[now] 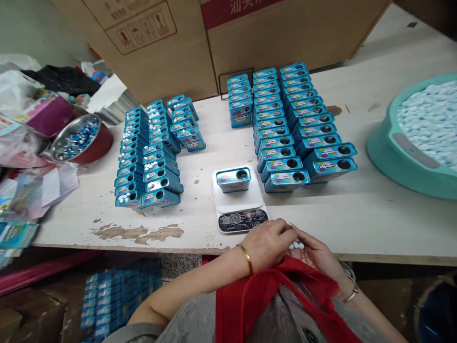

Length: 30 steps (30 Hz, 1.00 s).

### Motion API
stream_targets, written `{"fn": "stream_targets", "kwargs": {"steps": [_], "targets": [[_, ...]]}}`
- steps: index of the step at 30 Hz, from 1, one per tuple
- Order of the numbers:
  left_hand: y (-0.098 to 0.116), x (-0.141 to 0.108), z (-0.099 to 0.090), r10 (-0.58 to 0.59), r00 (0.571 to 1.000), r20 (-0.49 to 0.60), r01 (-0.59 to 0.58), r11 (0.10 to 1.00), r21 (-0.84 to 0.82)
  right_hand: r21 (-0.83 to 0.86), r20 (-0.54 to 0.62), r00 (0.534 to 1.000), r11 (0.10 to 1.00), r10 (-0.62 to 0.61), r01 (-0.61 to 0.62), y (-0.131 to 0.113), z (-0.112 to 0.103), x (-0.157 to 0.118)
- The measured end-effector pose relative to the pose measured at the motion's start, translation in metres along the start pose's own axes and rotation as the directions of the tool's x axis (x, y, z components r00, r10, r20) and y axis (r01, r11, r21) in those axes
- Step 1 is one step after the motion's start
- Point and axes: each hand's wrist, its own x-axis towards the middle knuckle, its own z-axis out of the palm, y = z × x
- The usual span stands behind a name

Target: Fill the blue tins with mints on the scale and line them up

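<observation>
My right hand (316, 251) is cupped palm up at the table's front edge, with several small white candies (296, 245) in it. My left hand (270, 242) reaches over that palm with bent fingers pressed together; their tips are hidden, and I cannot see what they hold. Just beyond my hands stands a white digital scale (233, 204), its display lit. On the scale sits one blue tin (233, 181) printed with a candy label; candies show inside the round hole in its top.
Rows of similar blue tins (282, 164) stand right of the scale; other tins (160, 195), some with candies on top, stand left. A teal basin (396, 162) of candies is at right. A red metal bowl (96, 147) holds blue wrapped pieces. A large cardboard box (178, 62) is behind.
</observation>
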Motion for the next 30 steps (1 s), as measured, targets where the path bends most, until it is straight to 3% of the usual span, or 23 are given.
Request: {"fn": "stream_targets", "kwargs": {"steps": [3, 6, 9, 12, 15, 16, 18, 21, 24, 27, 30], "targets": [[-0.002, 0.0, 0.003, 0.025, 1.0, -0.015, -0.025, 1.0, -0.001, 0.016, 0.017, 0.999, 0.999, 0.05, -0.05, -0.001, 0.0, 0.001], [-0.003, 0.0, 0.002, 0.043, 0.998, -0.041, -0.044, 0.999, -0.014, 0.063, 0.013, 1.0, 0.998, -0.009, 0.008, 0.0, 0.0, 0.004], [-0.005, 0.0, -0.013, 0.035, 0.986, -0.161, -0.047, 0.996, -0.07, 0.09, -0.013, 0.999, 0.995, -0.052, 0.053, 0.0, 0.003, 0.006], [-0.018, 0.002, -0.046, -0.025, 0.914, -0.405, -0.021, 0.994, -0.11, 0.076, -0.027, 0.997, 0.994, -0.076, 0.078, 0.0, 0.011, 0.008], [-0.043, 0.004, -0.082, -0.145, 0.802, -0.58, 0.132, 0.989, -0.064, 0.039, -0.065, 0.989, 0.99, -0.131, 0.134, -0.001, 0.018, 0.008], [-0.053, 0.004, -0.092, -0.173, 0.794, -0.583, 0.191, 0.981, -0.032, 0.031, -0.083, 0.988, 0.99, -0.132, 0.134, -0.002, 0.019, 0.008], [-0.071, 0.002, -0.105, -0.214, 0.839, -0.501, 0.273, 0.961, 0.047, 0.032, -0.108, 0.986, 0.991, -0.125, 0.129, -0.003, 0.021, 0.008], [-0.093, -0.003, -0.114, -0.255, 0.928, -0.273, 0.297, 0.947, 0.126, 0.05, -0.12, 0.985, 0.99, -0.122, 0.129, -0.003, 0.022, 0.01], [-0.114, 0.001, -0.12, -0.278, 0.95, -0.138, 0.296, 0.946, 0.133, 0.069, -0.11, 0.986, 0.988, -0.128, 0.136, -0.004, 0.022, 0.014], [-0.14, 0.027, -0.13, -0.311, 0.923, -0.226, 0.354, 0.917, 0.186, 0.08, -0.072, 0.988, 0.987, -0.136, 0.142, -0.005, 0.021, 0.02], [-0.175, 0.071, -0.136, -0.356, 0.884, -0.304, 0.435, 0.865, 0.25, 0.083, -0.023, 0.99, 0.987, -0.139, 0.141, -0.008, 0.017, 0.024]]}}
